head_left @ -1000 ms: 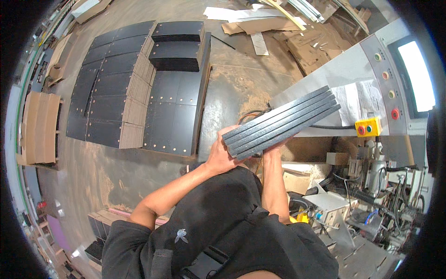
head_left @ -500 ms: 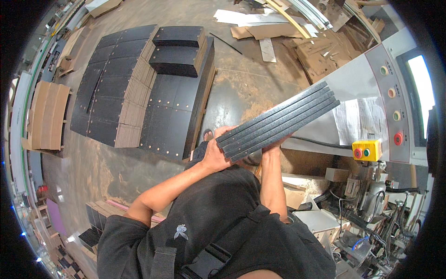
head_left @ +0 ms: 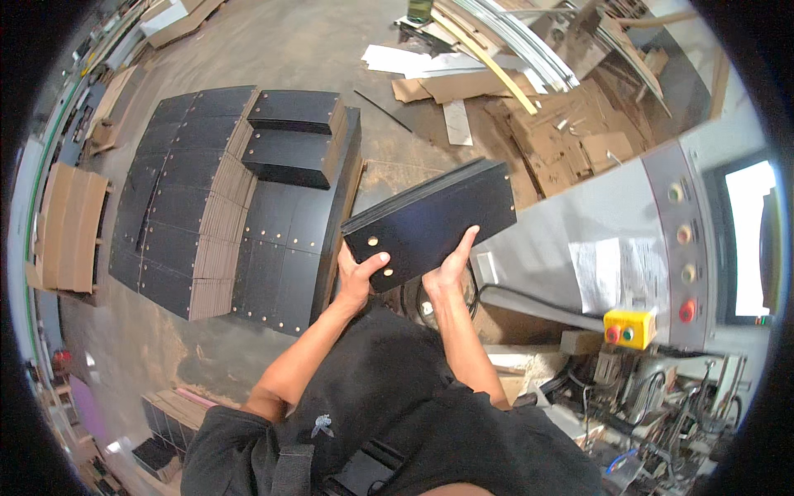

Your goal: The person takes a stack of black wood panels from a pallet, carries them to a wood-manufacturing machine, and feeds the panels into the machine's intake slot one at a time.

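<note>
Between my two hands is a stack of black boards [head_left: 438, 219], held in front of my body and tilted so that the broad face of the front board shows. Round holes pass through that face near its ends. My left hand [head_left: 357, 277] grips the lower left end, its thumb lying on the face beside the holes. Along the lower edge, my right hand [head_left: 451, 269] holds the stack with its thumb up on the face. The fingers of both hands are mostly hidden behind the boards. Left of the stack stand rows of piled black boards [head_left: 178, 198] with holes.
A low layer of black boards [head_left: 285, 240] adjoins the tall piles, with a shorter pile [head_left: 289, 157] on it. To my right are a grey machine panel [head_left: 538, 227], a yellow button box [head_left: 628, 329] and machinery [head_left: 637, 388]. Cardboard scraps [head_left: 447, 89] lie beyond.
The stack has turned from showing its narrow edges to showing a broad face. Both hands have shifted their hold, with thumbs now on the face. The view has swung slightly.
</note>
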Demonstrator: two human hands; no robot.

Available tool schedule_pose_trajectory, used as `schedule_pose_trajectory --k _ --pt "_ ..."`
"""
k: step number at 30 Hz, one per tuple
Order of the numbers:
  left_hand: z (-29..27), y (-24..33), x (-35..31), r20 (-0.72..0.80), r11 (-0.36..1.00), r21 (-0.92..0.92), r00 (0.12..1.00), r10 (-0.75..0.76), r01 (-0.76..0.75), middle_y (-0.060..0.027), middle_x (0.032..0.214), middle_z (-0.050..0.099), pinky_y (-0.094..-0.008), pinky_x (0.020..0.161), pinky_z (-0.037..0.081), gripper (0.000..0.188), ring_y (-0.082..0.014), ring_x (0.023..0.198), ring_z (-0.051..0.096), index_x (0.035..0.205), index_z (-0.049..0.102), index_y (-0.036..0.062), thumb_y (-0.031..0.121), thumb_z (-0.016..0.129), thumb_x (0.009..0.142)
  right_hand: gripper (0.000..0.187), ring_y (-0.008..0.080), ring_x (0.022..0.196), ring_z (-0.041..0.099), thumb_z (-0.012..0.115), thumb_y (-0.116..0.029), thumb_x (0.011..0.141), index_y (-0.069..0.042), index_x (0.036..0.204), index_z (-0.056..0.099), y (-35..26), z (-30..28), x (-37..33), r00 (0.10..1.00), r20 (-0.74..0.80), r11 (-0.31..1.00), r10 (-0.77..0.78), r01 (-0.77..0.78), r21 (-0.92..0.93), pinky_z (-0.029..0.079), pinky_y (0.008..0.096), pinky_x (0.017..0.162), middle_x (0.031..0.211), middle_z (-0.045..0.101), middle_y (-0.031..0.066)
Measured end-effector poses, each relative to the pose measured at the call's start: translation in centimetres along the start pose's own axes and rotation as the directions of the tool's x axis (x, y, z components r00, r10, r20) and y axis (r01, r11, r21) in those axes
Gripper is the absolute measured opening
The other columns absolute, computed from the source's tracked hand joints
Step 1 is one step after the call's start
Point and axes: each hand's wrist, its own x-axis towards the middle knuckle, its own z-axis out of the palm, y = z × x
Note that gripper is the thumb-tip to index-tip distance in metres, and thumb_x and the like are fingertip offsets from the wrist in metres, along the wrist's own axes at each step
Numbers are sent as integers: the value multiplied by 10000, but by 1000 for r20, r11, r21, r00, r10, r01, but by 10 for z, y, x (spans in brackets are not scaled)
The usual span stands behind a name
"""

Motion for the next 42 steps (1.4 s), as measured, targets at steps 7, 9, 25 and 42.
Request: schedule_pose_trajectory --k 7,9,25,42 --pt "-74 11 72 -51 951 -230 973 -226 208 -96 1120 606 -346 882 532 515 -203 1007 622 1248 514 19 167 676 782 529 294 1259 523 598 -395 953 -84 1376 536 -20 25 84 997 80 995 3 5 -103 372 478 1110 1388 567 88" --pt "-106 28 96 -32 925 -270 958 -286 267 -108 1133 610 -344 876 540 522 -203 1010 630 1262 512 15 166 667 787 504 238 1218 568 577 -337 964 -28 1361 552 -54 33 127 902 387 919 194 -29 -393 418 400 1073 1325 615 87" --pt "-232 71 205 -31 895 442 998 -54 62 -117 1268 589 -379 1056 409 709 -217 1231 515 1362 467 -7 332 792 830 769 225 1185 564 895 -108 677 -4 1341 523 49 232 294 589 194 42 784 262 -964 416 375 1053 1280 612 84" --pt "-253 125 438 -357 551 789 933 49 273 -239 1237 615 -456 1041 431 945 -399 1216 558 1413 338 39 359 874 703 639 232 1057 637 887 -158 700 -21 1240 573 158 430 535 284 589 82 757 852 -517 487 346 951 1137 683 93"
